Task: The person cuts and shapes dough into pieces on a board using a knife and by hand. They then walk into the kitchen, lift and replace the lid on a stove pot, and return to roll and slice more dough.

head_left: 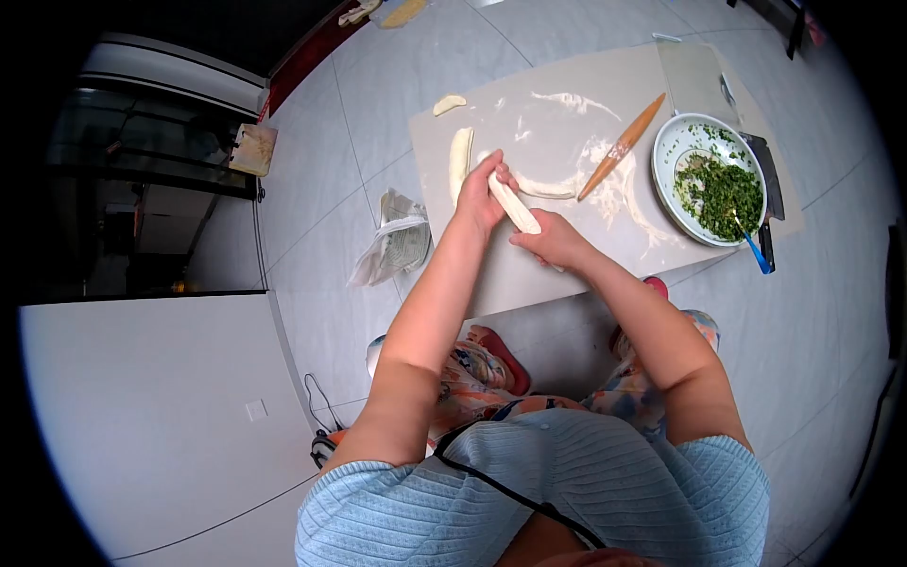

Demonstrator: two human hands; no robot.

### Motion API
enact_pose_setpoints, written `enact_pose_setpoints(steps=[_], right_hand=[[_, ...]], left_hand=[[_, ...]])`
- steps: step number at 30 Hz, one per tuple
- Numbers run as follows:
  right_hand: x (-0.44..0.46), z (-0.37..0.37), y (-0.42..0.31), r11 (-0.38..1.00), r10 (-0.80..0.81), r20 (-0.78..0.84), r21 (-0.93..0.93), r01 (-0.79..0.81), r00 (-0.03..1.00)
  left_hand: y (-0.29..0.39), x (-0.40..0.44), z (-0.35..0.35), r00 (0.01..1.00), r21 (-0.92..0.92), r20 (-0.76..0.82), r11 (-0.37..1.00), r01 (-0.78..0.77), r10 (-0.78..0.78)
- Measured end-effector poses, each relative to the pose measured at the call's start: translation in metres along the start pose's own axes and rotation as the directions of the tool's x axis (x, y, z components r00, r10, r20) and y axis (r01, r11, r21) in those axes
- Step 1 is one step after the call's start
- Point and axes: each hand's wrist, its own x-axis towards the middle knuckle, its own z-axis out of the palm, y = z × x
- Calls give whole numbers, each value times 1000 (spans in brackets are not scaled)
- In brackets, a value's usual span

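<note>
A thick roll of pale dough (515,208) slants between my two hands above the board. My left hand (485,192) is closed round its upper end. At the lower end, my right hand (553,240) grips it, with the thumb against the dough; part of those fingers is hidden. Just beyond my left hand lies a long dough strip (460,156). A thinner curved dough strip (550,192) lies on the board behind the held roll. Farther off is a small dough piece (450,104).
The pale board (510,293) carries streaks of flour. To the right are a wooden rolling pin (624,146), a white bowl (664,194) of chopped greens with a blue-handled utensil (756,253), and a cleaver (767,175). A plastic bag (397,241) stands on the floor at left.
</note>
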Motion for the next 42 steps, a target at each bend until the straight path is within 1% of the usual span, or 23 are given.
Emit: enact_pose_setpoints(steps=[3, 4, 5, 7, 9, 11, 13, 14, 15, 17, 18, 19, 21, 25, 27, 30, 31, 33, 34, 37, 39, 41, 42], right_hand=[[-6, 1, -8, 993, 88, 26, -78, -86, 996], [-5, 1, -4, 993, 88, 23, -78, -86, 996], [-2, 2, 5, 992, 7, -25, -128, -10, 1000], [3, 3, 21, 982, -75, -68, -178, 62, 995], [5, 4, 33, 905, -206, -108, -399, 148, 973], [1, 11, 35, 903, -121, -67, -422, 81, 990], [-3, 16, 39, 894, -30, -31, -449, 12, 999], [-5, 18, 42, 883, -61, -16, -467, 47, 998], [-5, 19, 45, 871, -92, 1, -484, 81, 996], [-2, 20, 49, 848, -99, 27, -521, 99, 995], [-3, 20, 45, 822, -108, 49, -558, 117, 993], [-5, 19, 41, 821, -109, 49, -558, 117, 993], [-11, 15, 30, 784, -110, 25, -612, 102, 994], [-11, 5, 17, 748, -81, -52, -663, 26, 995], [-11, -3, 8, 722, -67, -186, -687, -81, 980], [-6, -25, -2, 694, -72, -307, -699, -173, 949], [-7, -34, -11, 691, -55, -364, -686, -228, 930], [-8, -53, -20, 682, -6, -402, -671, -290, 916], [-9, -62, -19, 721, -46, -452, -632, -284, 891], [-15, -87, -31, 786, -47, -531, -542, -297, 846], [-23, -100, -38, 843, -63, -599, -459, -279, 798], [-26, -111, -37, 872, -62, -626, -413, -263, 777], [-29, -115, -40, 897, -87, -656, -379, -228, 750]], left_hand=[[20, 11, 11, 999, 58, 40, 998, 13, -15], [28, 11, 14, 979, 96, 196, 995, 35, -53], [30, 10, 18, 978, 96, 199, 995, 37, -56], [32, -7, 35, 947, 394, 310, 918, -47, -84], [26, -9, 27, 958, 477, 278, 876, -74, -70], [18, -3, -1, 991, 715, 26, 695, 74, -133], [13, -5, -21, 982, 857, -126, 483, 178, -138], [11, -5, -32, 988, 908, -108, 394, 143, -108], [11, -7, -40, 988, 907, -110, 395, 145, -109], [13, -12, -53, 995, 987, -46, -149, 58, 84], [14, -18, -51, 984, 877, 10, -474, 77, 178], [15, -24, -50, 984, 877, 11, -474, 76, 178], [19, -37, -42, 983, 694, -80, -699, 174, 165], [13, -25, -26, 983, 728, 12, -676, 118, 185], [-3, 0, -24, 922, 854, 167, -518, 43, 351], [-30, 22, -3, 839, 818, 303, -575, 14, 452], [-36, 29, -2, 840, 819, 307, -574, 7, 447], [-48, 39, 1, 783, 806, 498, -532, -260, 372], [-55, 36, -1, 746, 766, 567, -556, -323, 349], [-73, 18, -10, 717, 724, 622, -580, -373, 315], [-85, 17, -2, 750, 767, 572, -541, -346, 331], [-96, 34, 8, 674, 781, 555, -584, -220, 488], [-95, 45, 15, 757, 769, 490, -623, -142, 432]])
